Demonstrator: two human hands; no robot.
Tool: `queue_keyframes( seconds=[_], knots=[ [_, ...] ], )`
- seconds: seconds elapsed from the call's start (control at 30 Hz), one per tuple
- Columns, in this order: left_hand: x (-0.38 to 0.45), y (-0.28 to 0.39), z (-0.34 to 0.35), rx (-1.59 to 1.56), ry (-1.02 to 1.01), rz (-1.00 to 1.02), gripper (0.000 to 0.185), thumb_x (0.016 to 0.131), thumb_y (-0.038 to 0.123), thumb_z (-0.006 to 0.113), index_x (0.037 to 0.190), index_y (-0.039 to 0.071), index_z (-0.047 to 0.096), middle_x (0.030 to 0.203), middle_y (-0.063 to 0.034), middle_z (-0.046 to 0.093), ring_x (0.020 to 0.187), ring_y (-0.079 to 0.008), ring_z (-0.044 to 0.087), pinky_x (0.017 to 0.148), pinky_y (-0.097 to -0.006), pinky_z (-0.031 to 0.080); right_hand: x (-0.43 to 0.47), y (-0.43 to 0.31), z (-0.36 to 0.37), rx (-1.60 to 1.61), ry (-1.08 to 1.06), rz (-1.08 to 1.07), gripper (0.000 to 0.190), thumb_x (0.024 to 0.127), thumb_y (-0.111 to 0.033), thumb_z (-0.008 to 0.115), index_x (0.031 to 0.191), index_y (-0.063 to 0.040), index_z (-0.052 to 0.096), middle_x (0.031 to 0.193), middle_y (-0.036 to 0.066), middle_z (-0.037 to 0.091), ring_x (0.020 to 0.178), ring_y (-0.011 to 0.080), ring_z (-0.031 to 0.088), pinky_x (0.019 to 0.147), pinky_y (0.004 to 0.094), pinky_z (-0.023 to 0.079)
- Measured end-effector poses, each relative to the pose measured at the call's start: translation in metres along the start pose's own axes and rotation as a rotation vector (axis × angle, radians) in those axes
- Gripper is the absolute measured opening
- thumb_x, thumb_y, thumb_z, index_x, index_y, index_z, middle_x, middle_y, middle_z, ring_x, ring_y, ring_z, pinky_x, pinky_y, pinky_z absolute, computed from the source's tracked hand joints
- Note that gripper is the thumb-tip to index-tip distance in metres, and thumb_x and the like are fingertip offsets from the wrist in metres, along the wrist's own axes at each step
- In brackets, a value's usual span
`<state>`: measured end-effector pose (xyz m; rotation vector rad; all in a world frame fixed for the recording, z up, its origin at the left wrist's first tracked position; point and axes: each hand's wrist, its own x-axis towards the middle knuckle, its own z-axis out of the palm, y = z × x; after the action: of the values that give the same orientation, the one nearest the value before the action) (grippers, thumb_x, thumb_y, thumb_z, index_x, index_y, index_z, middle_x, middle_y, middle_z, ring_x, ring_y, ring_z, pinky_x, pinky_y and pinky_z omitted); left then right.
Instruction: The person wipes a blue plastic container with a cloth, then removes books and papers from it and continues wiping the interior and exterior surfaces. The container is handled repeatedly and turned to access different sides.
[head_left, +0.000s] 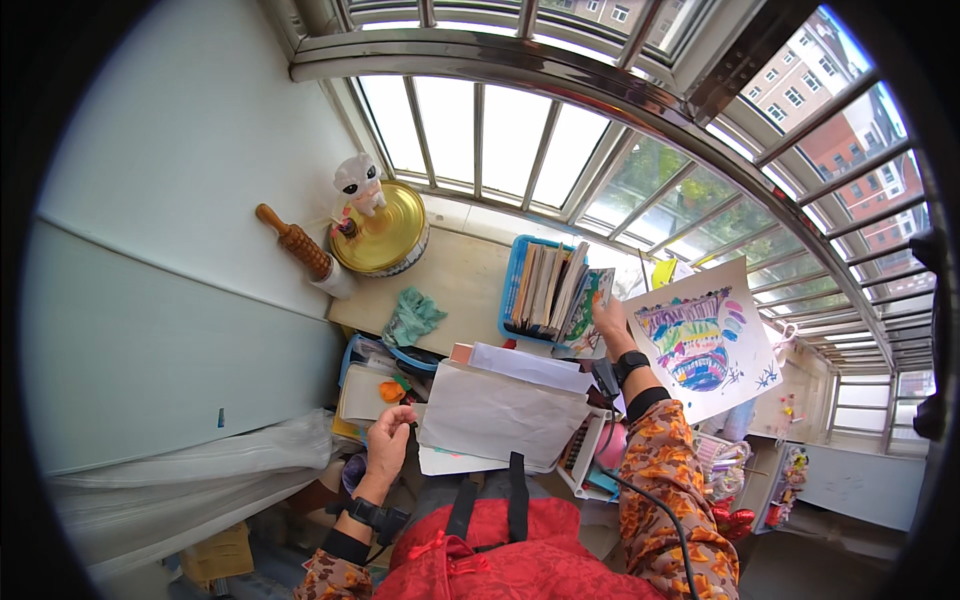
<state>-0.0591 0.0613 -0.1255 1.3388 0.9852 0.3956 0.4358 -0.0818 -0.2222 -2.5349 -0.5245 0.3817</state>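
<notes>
My right hand (611, 319) grips the edge of a thin illustrated book (591, 311) with green and orange patterns. That book leans at the right side of a blue plastic basket (510, 289), packed with upright books and papers (546, 289). My left hand (386, 446) hovers left of a stack of white paper sheets (502, 416), fingers loosely curled; whether anything small is in them cannot be seen. The stack lies in front of me, below the basket. Beside my right forearm stands a large sheet with a colourful crayon drawing (694, 345), partly covered by the sleeve.
A crumpled green cloth (414, 315) lies on the pale tabletop (469, 266). Behind it are a gold-lidded tin (390, 236) with a white figurine (360, 184) and a wooden rolling pin (296, 244). A cable (652, 495) runs along my right sleeve. Barred windows (510, 142) border the far side.
</notes>
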Motion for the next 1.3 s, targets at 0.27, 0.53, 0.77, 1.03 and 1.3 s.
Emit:
queue_keyframes(
  seconds=[0.27,0.53,0.77,1.03,1.3],
  knots=[
    [-0.023,0.007,0.004,-0.054,-0.014,0.005,0.026,0.092,-0.006,0.052,0.115,-0.003,0.062,0.104,-0.0082,0.068,0.096,-0.0142,0.065,0.091,-0.0280,0.051,-0.003,-0.044,-0.115,-0.011,-0.016,-0.157,0.038,0.085,-0.028,0.061,0.107,0.002,0.069,0.097,0.030,0.069,0.096,0.0445,0.067,0.084,0.0471,0.052],
    [-0.049,0.011,0.011,0.006,0.049,-0.036,0.024,0.095,-0.001,0.053,0.116,-0.001,0.063,0.103,-0.0067,0.069,0.092,-0.0137,0.067,0.084,-0.0266,0.053,-0.091,-0.055,-0.234,0.223,-0.023,-0.366,0.029,0.090,-0.016,0.062,0.114,0.001,0.066,0.096,0.022,0.071,0.088,0.0317,0.069,0.081,0.0391,0.052],
    [-0.051,0.010,0.038,-0.069,0.014,-0.068,0.033,0.101,0.014,0.054,0.131,0.000,0.054,0.117,-0.0103,0.066,0.099,-0.0154,0.065,0.082,-0.0261,0.052,-0.159,-0.058,-0.217,0.902,-0.703,-0.290,0.039,0.094,-0.021,0.069,0.124,0.003,0.063,0.114,0.008,0.070,0.102,0.0144,0.062,0.090,0.0307,0.050],
    [-0.025,-0.052,0.039,-0.496,-0.034,-0.375,0.049,0.101,0.029,0.059,0.140,0.002,0.045,0.125,-0.0113,0.062,0.111,-0.0170,0.062,0.095,-0.0318,0.050,-0.201,-0.071,-0.043,0.677,-0.883,0.164,0.037,0.094,-0.024,0.066,0.123,-0.001,0.065,0.106,0.007,0.070,0.088,0.0160,0.066,0.075,0.0310,0.055],
    [-0.021,-0.086,0.051,-0.099,-0.048,-0.400,0.056,0.088,0.004,0.060,0.141,0.002,0.044,0.128,-0.0112,0.061,0.118,-0.0199,0.058,0.101,-0.0343,0.045,-0.188,-0.050,-0.009,0.120,-1.009,0.176,0.035,0.091,-0.022,0.065,0.121,-0.004,0.065,0.099,0.011,0.070,0.077,0.0199,0.068,0.057,0.0352,0.055]
  ],
)
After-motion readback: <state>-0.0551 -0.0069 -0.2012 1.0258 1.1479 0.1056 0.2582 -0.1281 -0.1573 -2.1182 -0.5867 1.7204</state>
